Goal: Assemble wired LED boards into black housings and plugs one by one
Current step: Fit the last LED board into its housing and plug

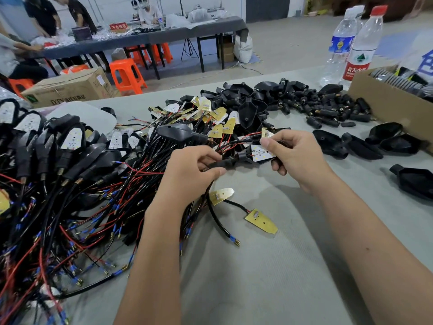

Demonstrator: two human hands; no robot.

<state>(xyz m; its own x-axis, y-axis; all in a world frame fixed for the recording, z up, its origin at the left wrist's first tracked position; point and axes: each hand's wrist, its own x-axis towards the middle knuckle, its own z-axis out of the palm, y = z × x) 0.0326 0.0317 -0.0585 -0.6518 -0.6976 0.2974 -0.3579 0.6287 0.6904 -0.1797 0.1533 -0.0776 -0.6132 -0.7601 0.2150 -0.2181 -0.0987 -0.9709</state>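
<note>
Mostly glossy black housing [251,158]; white board [262,153]

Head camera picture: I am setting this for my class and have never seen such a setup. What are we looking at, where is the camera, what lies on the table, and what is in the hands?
No machine here: a person works with bare hands, and the single camera sits on their head, looking forward and down. The left hand has its grip on a black plug with wires trailing from it. The right hand pinches a black housing with a white LED board seated in it. On the grey table, finished units pile up at the left, loose wired boards lie in the middle, empty housings and plugs to the right. Two water bottles stand beside a cardboard box.
</note>
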